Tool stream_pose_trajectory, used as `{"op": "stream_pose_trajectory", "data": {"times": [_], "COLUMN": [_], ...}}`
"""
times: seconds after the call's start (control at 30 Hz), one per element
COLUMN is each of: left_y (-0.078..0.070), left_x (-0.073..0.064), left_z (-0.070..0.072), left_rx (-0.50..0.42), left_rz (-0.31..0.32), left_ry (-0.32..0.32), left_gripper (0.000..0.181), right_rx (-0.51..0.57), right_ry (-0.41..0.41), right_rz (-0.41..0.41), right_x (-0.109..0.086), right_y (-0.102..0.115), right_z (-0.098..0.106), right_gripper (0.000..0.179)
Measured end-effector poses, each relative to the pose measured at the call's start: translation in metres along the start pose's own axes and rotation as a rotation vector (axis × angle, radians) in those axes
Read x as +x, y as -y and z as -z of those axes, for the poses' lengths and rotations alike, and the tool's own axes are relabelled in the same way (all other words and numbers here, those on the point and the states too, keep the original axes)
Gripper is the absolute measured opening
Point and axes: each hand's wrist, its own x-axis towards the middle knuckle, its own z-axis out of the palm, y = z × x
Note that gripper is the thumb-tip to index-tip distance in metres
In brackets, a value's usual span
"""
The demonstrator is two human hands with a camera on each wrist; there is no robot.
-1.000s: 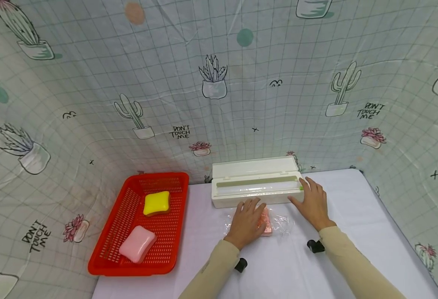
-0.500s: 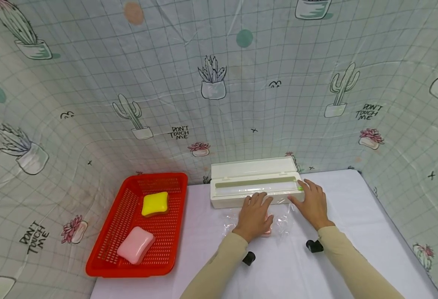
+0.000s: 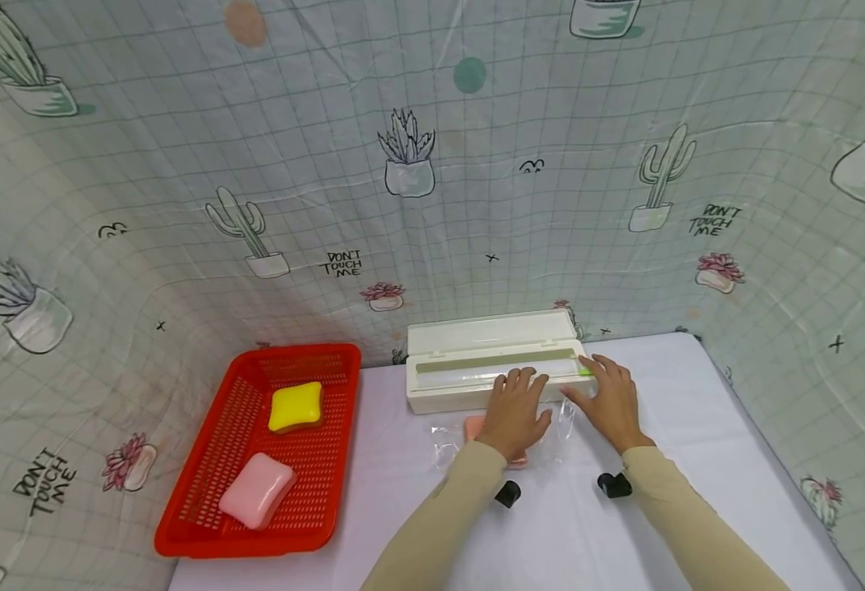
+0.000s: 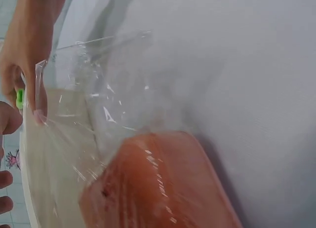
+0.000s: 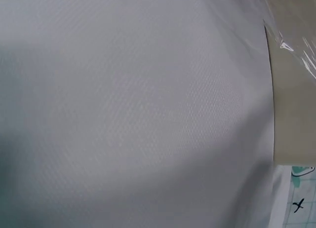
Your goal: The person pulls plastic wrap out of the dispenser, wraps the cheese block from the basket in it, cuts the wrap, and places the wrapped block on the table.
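A white cling film dispenser (image 3: pixel 440 400) stands at the back with its lid raised and a roll (image 3: pixel 450 376) inside. Clear film (image 4: pixel 111 85) stretches from its front down over a salmon-pink block (image 4: pixel 173 183) on the table. My left hand (image 3: pixel 515 417) reaches over that block, fingers spread and relaxed at the dispenser's front edge; it hides much of the block in the head view. At the dispenser's right end, my right hand (image 3: pixel 613 406) grips the corner, thumb at the front and fingers by the green slider (image 4: pixel 19 98).
To the left, a red plastic basket (image 3: pixel 350 427) holds a yellow block (image 3: pixel 295 406) and a pink block (image 3: pixel 258 490). A patterned curtain (image 3: pixel 462 205) rises behind and at both sides of the white-covered table (image 3: pixel 573 542).
My left hand has slid right along the dispenser's front, uncovering the block's left side. My right hand keeps its place at the dispenser's end. The head view has shifted slightly.
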Motion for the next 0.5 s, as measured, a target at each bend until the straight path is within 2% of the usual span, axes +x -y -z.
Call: {"op": "stream_pose_trajectory", "data": {"times": [0.23,0.5], "left_y": [-0.013,-0.027], "left_x": [0.020,0.032], "left_z": [-0.002,-0.005], "left_rx": [0.024,0.053], "left_rz": [0.001,0.007], "left_ry": [-0.009,0.014], "left_gripper": [0.054,0.049], "right_rx": [0.014,0.010], "right_ry": [0.017,0.002], "right_rz": [-0.021,-0.022], "right_x": [0.001,0.000], "right_y": [-0.001,-0.001], "right_z": [0.000,-0.001], "right_gripper": [0.070,0.066]}}
